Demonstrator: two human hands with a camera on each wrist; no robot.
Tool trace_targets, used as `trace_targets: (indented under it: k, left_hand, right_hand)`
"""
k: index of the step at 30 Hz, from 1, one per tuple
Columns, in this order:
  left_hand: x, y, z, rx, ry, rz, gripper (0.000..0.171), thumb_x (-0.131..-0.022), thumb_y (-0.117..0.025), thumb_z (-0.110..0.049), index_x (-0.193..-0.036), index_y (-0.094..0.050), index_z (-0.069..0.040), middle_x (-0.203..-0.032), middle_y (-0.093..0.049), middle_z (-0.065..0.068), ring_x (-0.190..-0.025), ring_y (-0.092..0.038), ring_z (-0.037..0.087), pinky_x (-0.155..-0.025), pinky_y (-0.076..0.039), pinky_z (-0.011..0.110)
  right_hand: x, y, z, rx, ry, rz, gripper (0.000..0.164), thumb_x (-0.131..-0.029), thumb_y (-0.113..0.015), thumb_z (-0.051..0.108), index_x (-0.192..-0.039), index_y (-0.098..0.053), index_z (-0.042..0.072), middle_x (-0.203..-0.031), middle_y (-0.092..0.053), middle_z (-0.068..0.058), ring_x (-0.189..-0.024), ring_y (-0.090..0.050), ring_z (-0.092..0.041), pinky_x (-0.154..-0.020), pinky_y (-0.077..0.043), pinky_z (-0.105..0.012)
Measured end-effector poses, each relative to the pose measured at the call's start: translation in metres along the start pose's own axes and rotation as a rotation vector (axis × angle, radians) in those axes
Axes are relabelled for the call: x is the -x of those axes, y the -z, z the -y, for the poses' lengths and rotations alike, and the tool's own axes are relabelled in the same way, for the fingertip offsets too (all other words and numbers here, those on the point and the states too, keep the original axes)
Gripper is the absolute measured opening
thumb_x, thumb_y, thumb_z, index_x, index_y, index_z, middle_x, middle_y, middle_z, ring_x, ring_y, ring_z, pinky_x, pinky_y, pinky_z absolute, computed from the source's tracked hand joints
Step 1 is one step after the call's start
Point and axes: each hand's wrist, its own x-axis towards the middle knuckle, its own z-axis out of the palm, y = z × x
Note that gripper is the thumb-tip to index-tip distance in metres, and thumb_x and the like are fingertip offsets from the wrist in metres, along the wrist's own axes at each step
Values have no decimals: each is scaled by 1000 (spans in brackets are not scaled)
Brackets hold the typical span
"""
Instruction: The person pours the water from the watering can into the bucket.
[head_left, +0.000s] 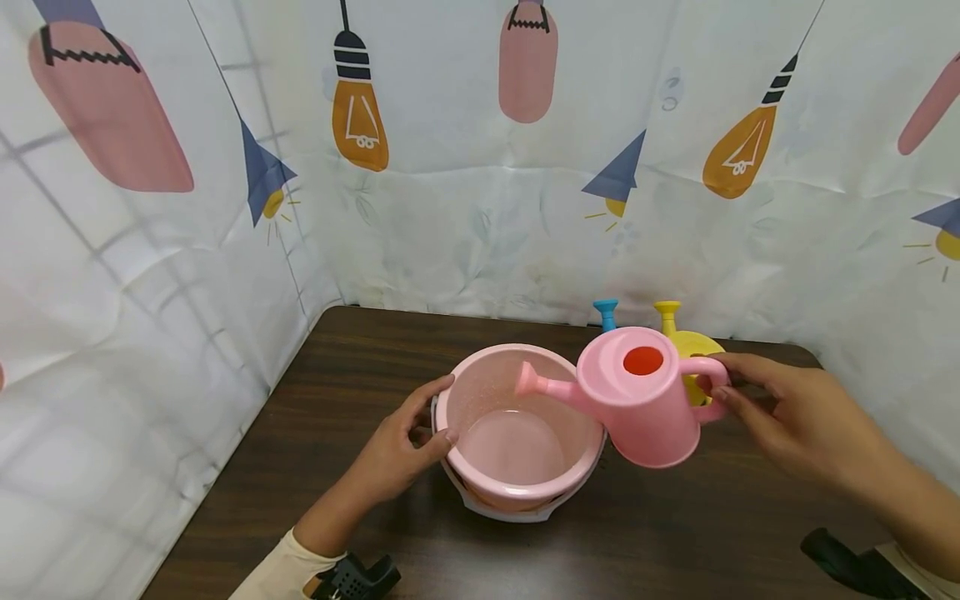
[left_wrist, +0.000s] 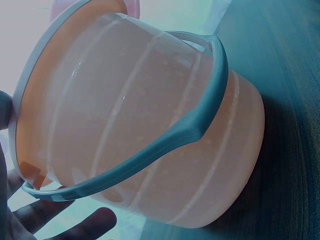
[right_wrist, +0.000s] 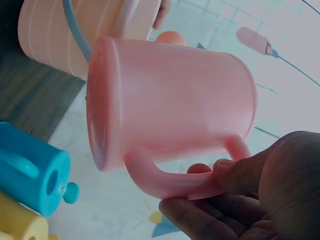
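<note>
A pink watering can is held up in the air by its handle, which my right hand grips between thumb and fingers. Its spout points left and overlaps the bucket's opening in the head view. On the table stands a pale pink bucket, whose inside looks bare. My left hand holds the bucket's left rim, thumb at the near edge and fingers on the outer side. In the left wrist view, the bucket's carrying handle hangs down against its ribbed wall.
Behind the pink can stand a blue watering can and a yellow watering can, partly hidden in the head view. A patterned white curtain borders the dark wooden table at the back and left.
</note>
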Motion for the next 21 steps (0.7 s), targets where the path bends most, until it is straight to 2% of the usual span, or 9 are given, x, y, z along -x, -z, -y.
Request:
trace_targets:
  k: [3,10,14,21]
  left_hand:
    - [0,0,1,1,-3,0,64,-96,-68,-32,-155,-42,-30,-118,-63,8,-97,-63,24,-77,-53,36]
    - [-1,-1,2,-2,3,-5,64,-96,-68,-33,-155,-43,-31,-121,-62,8,-98,-63,23,-79,-53,37]
    - [-1,-1,2,-7,11,-4,65,-95,-68,-34,-155,-42,-32,-120,-62,8,-98,-62,23,-79,-53,39]
    - [-1,-1,2,-2,14,-2,65,-96,-68,-33,-155,-42,-32,-121,-62,7,-99,-62,23,-80,-53,39]
  right_hand:
    - [-3,0,1,-17,15,2,42,-79,-82,-7,-117,-71,7,-94,-75,1,-76,-67,2,-67,-50,-9]
    - [-10,3,3,-13,34,1,52,-73,-83,-14,-118,-73,7,-95,-76,1,-78,-66,3,-67,-50,-9]
    - [-15,4,5,-6,37,9,50,-74,-83,-12,-118,-74,9,-95,-75,3,-76,-65,1,-65,-49,-10]
    - [-22,5,7,27,92,-26,43,-76,-83,-8,-113,-77,13,-91,-70,10,-69,-54,1,-63,-45,-10]
